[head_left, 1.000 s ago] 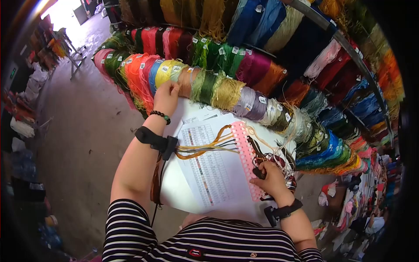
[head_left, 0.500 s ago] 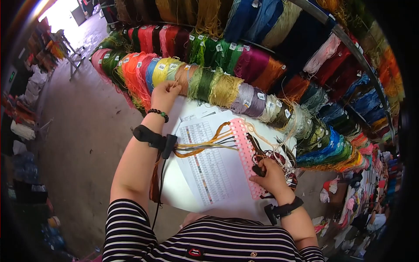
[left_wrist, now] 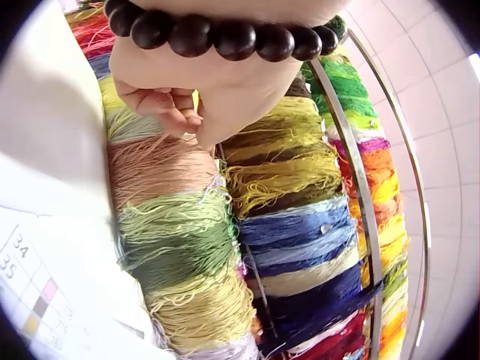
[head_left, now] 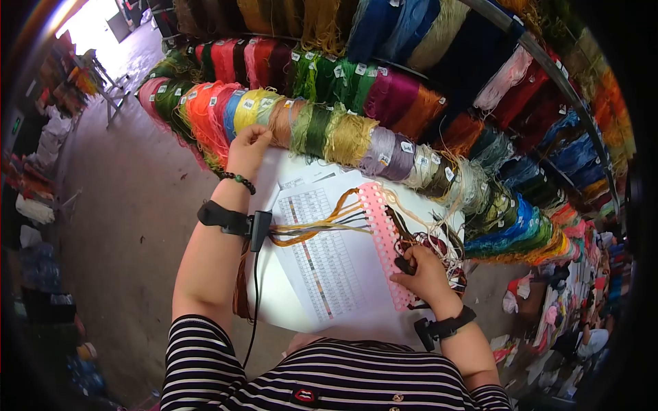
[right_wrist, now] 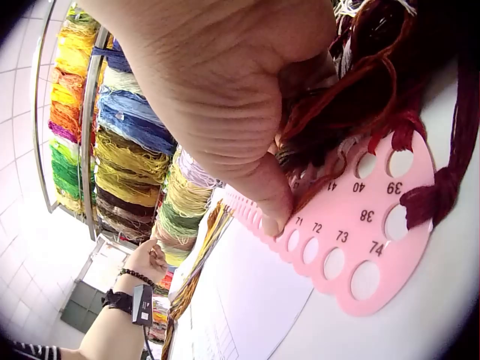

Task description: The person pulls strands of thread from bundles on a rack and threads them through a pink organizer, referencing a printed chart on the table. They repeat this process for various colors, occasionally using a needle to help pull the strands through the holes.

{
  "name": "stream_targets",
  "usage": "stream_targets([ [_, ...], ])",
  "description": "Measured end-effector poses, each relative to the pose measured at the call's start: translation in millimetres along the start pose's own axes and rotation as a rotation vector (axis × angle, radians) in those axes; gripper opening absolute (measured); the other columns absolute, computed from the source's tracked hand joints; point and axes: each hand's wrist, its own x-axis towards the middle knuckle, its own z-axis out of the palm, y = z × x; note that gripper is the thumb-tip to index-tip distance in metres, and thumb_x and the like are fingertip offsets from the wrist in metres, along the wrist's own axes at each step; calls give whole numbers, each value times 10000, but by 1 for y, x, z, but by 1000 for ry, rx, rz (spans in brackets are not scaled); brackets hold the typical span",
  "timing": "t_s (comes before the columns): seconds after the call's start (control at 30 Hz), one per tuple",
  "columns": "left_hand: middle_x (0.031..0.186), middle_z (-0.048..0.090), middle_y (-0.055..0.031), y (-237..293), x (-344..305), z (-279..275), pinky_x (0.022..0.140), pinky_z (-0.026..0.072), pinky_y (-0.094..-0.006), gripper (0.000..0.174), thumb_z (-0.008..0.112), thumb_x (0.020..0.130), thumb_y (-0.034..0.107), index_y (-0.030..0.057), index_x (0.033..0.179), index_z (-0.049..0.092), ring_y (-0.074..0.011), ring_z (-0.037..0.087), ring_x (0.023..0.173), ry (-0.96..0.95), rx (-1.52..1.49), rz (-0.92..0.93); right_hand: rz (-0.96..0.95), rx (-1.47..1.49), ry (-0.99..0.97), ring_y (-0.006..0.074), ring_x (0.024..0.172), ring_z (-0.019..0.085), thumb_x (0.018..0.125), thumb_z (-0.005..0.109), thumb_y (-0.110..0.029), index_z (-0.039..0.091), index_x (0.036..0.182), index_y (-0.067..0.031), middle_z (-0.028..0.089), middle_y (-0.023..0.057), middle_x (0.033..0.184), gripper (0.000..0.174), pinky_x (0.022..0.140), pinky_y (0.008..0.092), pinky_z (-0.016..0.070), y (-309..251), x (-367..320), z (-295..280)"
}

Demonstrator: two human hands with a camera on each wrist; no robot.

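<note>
My left hand [head_left: 247, 151] is at the near side of the thread rack, thumb and fingertips pinched together. In the left wrist view the curled fingers [left_wrist: 169, 109] meet right at the edge of a peach-brown skein [left_wrist: 154, 169]; the strand between them hardly shows. A yellow skein [head_left: 247, 118] hangs just above this hand. My right hand [head_left: 426, 277] grips the pink perforated thread card [head_left: 380, 233], a fingertip pressing its numbered edge. Dark brown threads [right_wrist: 322, 124] bunch under that hand's other fingers, which are partly hidden. Ochre and grey threads [head_left: 322, 229] trail from the card's left side.
Printed charts [head_left: 319, 253] with colour squares lie under the card on a white table [head_left: 274, 301]. Labelled skeins [head_left: 349, 140] line a rack along its far edge; higher metal rails [head_left: 558, 82] carry more. A cable [head_left: 255, 308] hangs from the left wrist camera.
My left hand has shifted slightly left, away from the peach-brown skein, its fingers still pinched. The right hand stays on the card. The head view has turned a little.
</note>
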Motion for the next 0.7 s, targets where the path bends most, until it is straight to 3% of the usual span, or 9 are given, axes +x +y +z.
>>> stream_targets([
  [0.07, 932, 654, -11, 9, -3, -6, 671, 423, -202, 108, 628, 911, 102, 50, 1004, 615, -56, 519, 731, -47, -46, -129, 1, 2, 1, 266, 725, 562, 567, 886, -204, 575, 884, -49, 562, 93, 791, 470, 649, 363, 465, 0, 0, 1],
  [0.17, 943, 678, -23, 20, -11, -5, 636, 418, -197, 99, 610, 918, 102, 65, 1007, 585, -53, 542, 735, -75, -94, -133, -23, 24, 29, 236, 681, 527, 566, 888, -172, 559, 856, -45, 529, 78, 758, 456, 617, 337, 444, -2, 1, 1],
  [0.27, 975, 682, 55, 18, -12, -8, 606, 336, -173, 60, 583, 946, 180, 154, 1000, 582, -11, 537, 766, -125, -23, -188, -6, 0, 8, 229, 683, 529, 568, 888, -180, 561, 860, -47, 531, 74, 760, 459, 620, 334, 446, -3, 1, 0],
  [0.57, 836, 624, 50, 23, -15, -3, 636, 384, -208, 52, 576, 919, 155, 137, 968, 577, -48, 559, 758, -57, -12, -232, -30, -6, 20, 220, 685, 533, 562, 896, -198, 562, 866, -53, 534, 65, 761, 475, 617, 329, 444, -3, 1, 0],
  [0.7, 762, 591, 18, 20, -11, -5, 620, 423, -246, 68, 603, 860, 110, 86, 923, 596, -83, 560, 704, -35, 22, -187, -32, -6, 20, 221, 682, 532, 563, 896, -194, 561, 866, -53, 533, 66, 758, 474, 614, 330, 443, -2, 2, 0],
])
